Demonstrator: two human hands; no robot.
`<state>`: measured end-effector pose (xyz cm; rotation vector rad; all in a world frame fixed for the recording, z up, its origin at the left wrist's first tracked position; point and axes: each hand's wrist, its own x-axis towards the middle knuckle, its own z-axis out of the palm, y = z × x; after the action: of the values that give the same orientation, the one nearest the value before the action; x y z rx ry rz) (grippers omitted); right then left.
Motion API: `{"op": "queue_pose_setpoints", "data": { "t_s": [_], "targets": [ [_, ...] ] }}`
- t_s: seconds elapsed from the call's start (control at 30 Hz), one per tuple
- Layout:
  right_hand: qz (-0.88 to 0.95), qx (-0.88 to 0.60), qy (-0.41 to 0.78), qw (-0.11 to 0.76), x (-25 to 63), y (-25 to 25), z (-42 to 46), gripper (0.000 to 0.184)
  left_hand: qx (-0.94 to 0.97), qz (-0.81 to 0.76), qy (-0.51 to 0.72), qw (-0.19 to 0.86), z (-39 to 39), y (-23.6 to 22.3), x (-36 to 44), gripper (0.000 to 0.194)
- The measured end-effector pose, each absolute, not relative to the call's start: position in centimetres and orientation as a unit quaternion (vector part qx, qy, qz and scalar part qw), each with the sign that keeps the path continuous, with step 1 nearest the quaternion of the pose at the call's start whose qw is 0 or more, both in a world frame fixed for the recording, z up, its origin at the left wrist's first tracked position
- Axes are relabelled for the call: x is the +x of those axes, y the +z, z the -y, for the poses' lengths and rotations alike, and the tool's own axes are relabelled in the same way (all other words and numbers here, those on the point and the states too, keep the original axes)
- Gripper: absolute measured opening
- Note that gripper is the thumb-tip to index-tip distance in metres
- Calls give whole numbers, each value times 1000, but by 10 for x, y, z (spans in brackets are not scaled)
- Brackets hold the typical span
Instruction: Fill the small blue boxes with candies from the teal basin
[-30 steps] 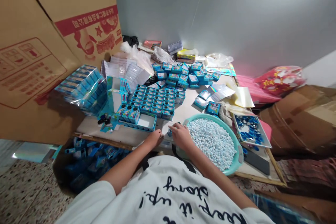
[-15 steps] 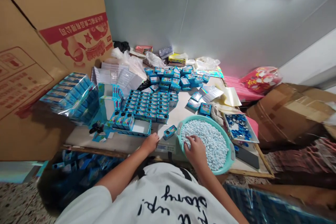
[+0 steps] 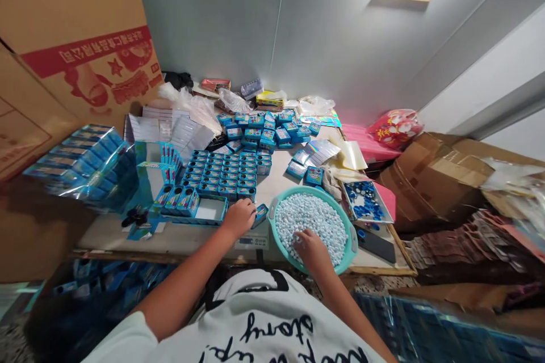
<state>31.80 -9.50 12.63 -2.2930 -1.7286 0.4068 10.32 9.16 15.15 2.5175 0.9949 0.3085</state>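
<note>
A small blue box (image 3: 261, 214) lies on a small white scale (image 3: 252, 241) left of the basin. My left hand (image 3: 239, 218) is at its left end, fingers curled against it; the fingertips are partly hidden. A turquoise basin (image 3: 272, 211) holds a heap of small white candies (image 3: 315, 216). My right hand (image 3: 311, 248) reaches into the near left of the heap, fingers bent together with the tips down among the candies. Left of my left hand sits a blue display tray (image 3: 210, 220) with several small boxes upright in its left part.
Rows of blue boxes (image 3: 223, 173) stand behind the tray, with a loose pile (image 3: 266, 133) farther back. Right of the basin are a white tray of blue caps (image 3: 368, 204) and a dark phone (image 3: 377, 245). Large cartons (image 3: 97, 57) and wrapped packs (image 3: 85, 161) stand left.
My left hand has moved from beside the tray up to the small blue box. The fingers of my right hand have drawn together in the candies. The whole view has shifted.
</note>
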Motion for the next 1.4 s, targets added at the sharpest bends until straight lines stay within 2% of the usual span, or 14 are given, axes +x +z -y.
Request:
{"op": "queue_pose_setpoints", "data": {
  "t_s": [0.07, 0.13, 0.33, 0.47, 0.6, 0.73, 0.97, 1.23, 1.4],
  "targets": [
    [592, -784, 149, 113, 320, 130, 92, 28, 910, -357, 68, 199, -93, 148, 106, 17],
    [587, -787, 152, 112, 321, 132, 91, 28, 909, -354, 83, 203, -90, 143, 105, 16],
    [566, -805, 149, 99, 324, 133, 85, 19, 840, -387, 286, 249, -72, 131, 78, 25],
    [571, -804, 150, 67, 327, 135, 80, 18, 796, -437, 343, 239, -61, 111, 38, 27],
    [585, -791, 163, 73, 334, 145, 69, 18, 748, -513, 348, 237, -43, 80, -11, 31],
    [615, -757, 184, 122, 330, 159, 40, 20, 673, -607, 356, 227, -20, 56, -54, 31],
    [668, -675, 233, 207, 279, 160, -28, 18, 648, -634, 342, 248, -10, 46, -74, 30],
    [722, -620, 261, 160, 245, 145, -47, 25, 567, -681, 332, 323, -31, 21, -41, 27],
    [733, -621, 244, 133, 243, 146, -40, 31, 565, -699, 310, 310, -29, 3, -35, 25]
  ]
}}
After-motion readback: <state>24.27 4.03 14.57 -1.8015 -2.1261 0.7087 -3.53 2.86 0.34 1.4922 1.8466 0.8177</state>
